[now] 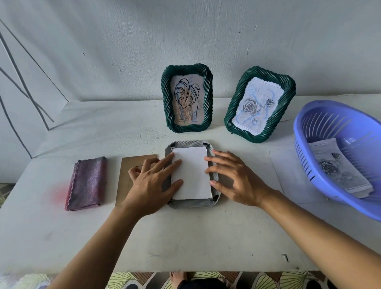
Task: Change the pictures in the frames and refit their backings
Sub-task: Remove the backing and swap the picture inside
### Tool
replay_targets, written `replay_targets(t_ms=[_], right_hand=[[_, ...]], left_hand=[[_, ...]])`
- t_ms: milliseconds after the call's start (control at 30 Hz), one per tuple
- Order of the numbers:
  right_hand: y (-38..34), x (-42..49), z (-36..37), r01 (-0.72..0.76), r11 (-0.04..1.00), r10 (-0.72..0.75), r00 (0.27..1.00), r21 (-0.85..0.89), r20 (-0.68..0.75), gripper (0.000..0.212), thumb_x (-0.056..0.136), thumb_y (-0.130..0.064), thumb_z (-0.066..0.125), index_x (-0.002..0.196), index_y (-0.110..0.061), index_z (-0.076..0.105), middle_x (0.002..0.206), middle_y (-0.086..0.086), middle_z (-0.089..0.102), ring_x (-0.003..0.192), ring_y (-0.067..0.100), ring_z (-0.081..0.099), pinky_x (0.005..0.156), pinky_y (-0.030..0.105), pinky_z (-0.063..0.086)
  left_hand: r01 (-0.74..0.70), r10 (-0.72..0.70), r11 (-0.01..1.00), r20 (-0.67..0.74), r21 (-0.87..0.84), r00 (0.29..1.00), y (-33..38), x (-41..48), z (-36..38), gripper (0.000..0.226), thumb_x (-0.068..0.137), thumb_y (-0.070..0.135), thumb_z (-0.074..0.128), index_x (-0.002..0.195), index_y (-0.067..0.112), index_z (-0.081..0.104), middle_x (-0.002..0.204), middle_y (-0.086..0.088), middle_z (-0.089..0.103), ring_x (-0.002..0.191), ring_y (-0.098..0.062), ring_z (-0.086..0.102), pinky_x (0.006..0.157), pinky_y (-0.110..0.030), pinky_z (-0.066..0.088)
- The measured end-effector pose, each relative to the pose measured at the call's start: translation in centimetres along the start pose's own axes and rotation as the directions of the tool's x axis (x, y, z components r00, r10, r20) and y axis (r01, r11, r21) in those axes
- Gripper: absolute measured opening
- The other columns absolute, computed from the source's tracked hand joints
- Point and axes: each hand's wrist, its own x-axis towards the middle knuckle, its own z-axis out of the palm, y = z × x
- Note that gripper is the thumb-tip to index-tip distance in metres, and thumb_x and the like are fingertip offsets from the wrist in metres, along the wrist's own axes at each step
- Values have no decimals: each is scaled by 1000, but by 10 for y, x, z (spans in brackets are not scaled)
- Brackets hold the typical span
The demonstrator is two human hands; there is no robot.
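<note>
Both your left hand (152, 184) and right hand (236, 179) are open, with straight fingers pressing the white picture sheet (190, 174) into the face-down grey frame (191, 204) at the middle of the tabletop (188, 241). The brown backing board (123, 183) lies just left of the frame, its long axis toward the far edge. Your left hand is nearer to it.

A rough white plastered wall (181, 25) crossed by slanting grey lines (16, 70) rises behind a flat white tabletop (188, 241), with green fan-patterned floor (129, 284) below.

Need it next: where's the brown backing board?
Head view: the backing board lies between the cloth and the face-down frame, partly under the left hand.
</note>
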Motion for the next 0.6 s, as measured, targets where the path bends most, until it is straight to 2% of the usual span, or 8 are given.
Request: replay_targets(t_ms=[400,500,600], right_hand=[[2,0,2,1,1000,-1,1000,0,-14,29,90,-39,65,115,-26,68,148,-10,49,147,6,28,119,46,25],[2,0,2,6,1000,-6,1000,0,-13,29,90,-40,65,115,-26,68,148,-10,49,147,6,27,120,43,24],[2,0,1,0,1000,0,1000,2,-7,29,90,-40,66,116,-26,68,148,-11,49,147,5,26,121,41,21]], left_hand=[[39,-36,998,45,-57,998,0,2,-4,65,84,78,26,145,55,35,157,31,22,136,-10,25,94,-36,12],[38,-32,988,39,-152,999,-3,0,-15,62,85,75,31,143,55,39,156,34,20,135,-7,27,99,-44,21],[116,-136,968,-79,-222,988,-14,-9,-28,55,86,66,39,137,49,50,152,24,38,135,-13,37,103,-52,31]])
